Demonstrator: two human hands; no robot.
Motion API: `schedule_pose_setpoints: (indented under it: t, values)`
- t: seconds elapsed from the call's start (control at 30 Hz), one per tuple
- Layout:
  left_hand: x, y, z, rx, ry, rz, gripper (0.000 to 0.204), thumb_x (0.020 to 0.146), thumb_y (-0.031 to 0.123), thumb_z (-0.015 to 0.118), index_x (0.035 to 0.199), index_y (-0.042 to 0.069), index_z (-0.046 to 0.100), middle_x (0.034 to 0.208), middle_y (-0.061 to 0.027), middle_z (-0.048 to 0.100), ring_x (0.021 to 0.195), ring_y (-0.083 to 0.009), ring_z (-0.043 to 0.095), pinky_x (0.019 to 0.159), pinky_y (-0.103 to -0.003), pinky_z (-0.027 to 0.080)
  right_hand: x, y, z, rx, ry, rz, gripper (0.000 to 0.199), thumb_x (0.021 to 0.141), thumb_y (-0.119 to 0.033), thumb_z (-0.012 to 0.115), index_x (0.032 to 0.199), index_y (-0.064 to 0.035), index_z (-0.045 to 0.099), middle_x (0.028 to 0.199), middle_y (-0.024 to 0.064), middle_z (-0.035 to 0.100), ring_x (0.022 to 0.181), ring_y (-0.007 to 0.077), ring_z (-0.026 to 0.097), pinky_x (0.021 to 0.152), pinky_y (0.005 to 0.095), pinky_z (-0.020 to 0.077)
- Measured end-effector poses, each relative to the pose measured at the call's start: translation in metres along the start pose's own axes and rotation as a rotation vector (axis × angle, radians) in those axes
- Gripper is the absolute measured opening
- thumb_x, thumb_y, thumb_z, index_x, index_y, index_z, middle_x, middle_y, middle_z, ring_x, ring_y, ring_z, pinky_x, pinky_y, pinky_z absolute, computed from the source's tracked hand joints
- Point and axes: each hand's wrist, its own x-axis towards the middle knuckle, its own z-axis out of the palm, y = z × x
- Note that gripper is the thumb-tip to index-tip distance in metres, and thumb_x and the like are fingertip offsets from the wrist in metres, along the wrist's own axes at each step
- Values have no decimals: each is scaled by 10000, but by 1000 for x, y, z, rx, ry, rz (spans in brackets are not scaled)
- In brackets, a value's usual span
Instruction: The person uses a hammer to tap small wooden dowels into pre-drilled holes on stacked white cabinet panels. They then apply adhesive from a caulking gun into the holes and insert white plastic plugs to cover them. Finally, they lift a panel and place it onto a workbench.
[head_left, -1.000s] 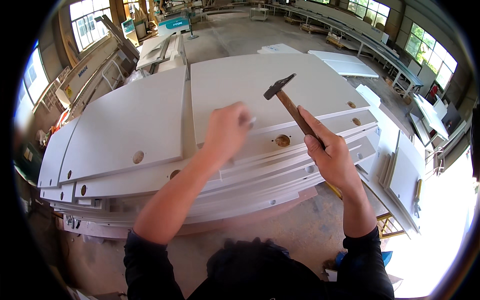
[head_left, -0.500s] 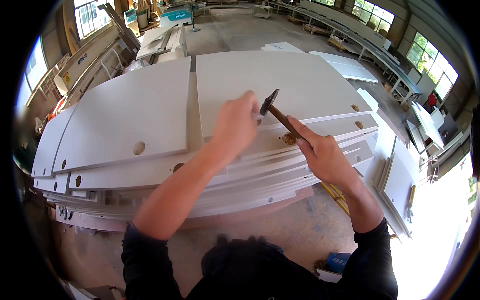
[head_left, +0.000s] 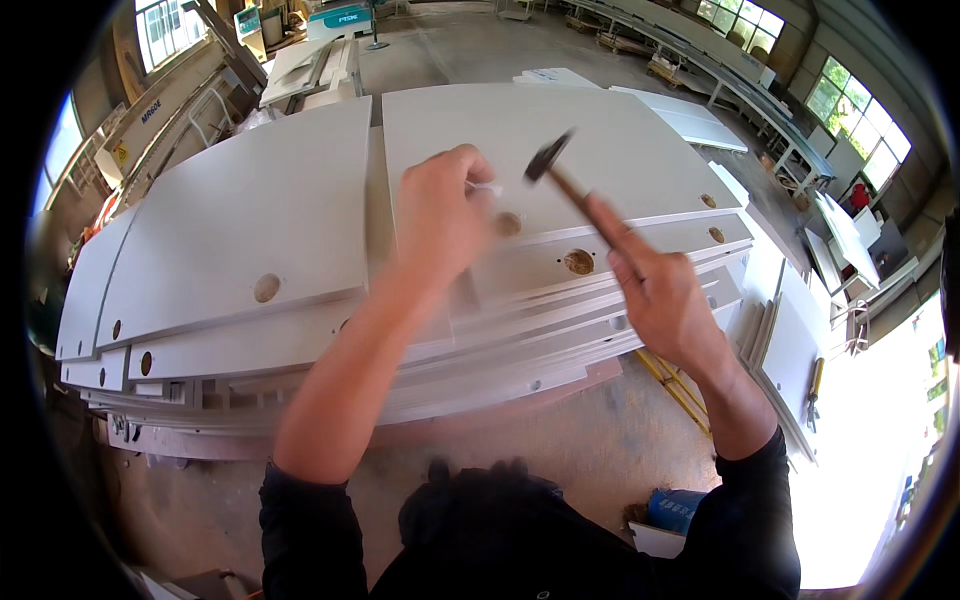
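My right hand [head_left: 665, 290] is closed around the wooden handle of a hammer [head_left: 560, 172], its dark metal head raised above a white panel [head_left: 600, 130]. Over the same panel, my left hand [head_left: 440, 210] has its fingers pinched together. A small whitish, translucent piece [head_left: 487, 188] sticks out from them, too blurred to name. Just right of that hand is a round hole [head_left: 508, 224] near the panel's front edge. A larger hole with a rough brown inside [head_left: 579, 262] shows in the panel below, flanked by small dark dots.
More white panels [head_left: 240, 200] with round holes lie stacked to the left. Further panels [head_left: 790, 320] stand at the right, with a yellow-handled tool [head_left: 817, 385] on them. A blue bag [head_left: 675, 508] sits on the floor near my right arm. A long machine line [head_left: 740, 110] runs behind.
My left hand has moved left and up, away from the hole, which now shows. The hammer head has risen and shifted slightly right, apart from the left hand.
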Motion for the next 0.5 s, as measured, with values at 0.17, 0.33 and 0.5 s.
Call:
schedule_pose_setpoints:
  t: [0.17, 0.33, 0.5]
  values:
    - [-5, -8, -17, 72, -27, 6, 93, 916, -53, 736, 1005, -26, 732, 902, -138, 763, 823, -223, 735, 773, -361, 582, 4, -17, -7, -103, -205, 178, 524, 1092, -103, 543, 1606, -199, 501, 858, 254, 700, 731, 367, 654, 838, 372, 548]
    - [-10, -24, -17, 131, -102, 13, 95, 902, -62, 741, 986, -22, 724, 915, -145, 771, 844, -241, 749, 770, -360, 585, -3, 1, 5, -31, -185, 61, 528, 1068, -99, 546, 1589, -165, 502, 1042, 309, 719, 965, 487, 669, 912, 464, 541]
    - [-10, -25, -13, 148, -68, -2, 149, 872, -58, 773, 958, -9, 661, 890, -136, 766, 833, -251, 747, 760, -370, 581, -7, 5, 21, 87, -150, -55, 520, 1058, -95, 546, 1574, -145, 514, 1194, 326, 705, 1143, 524, 646, 981, 478, 531]
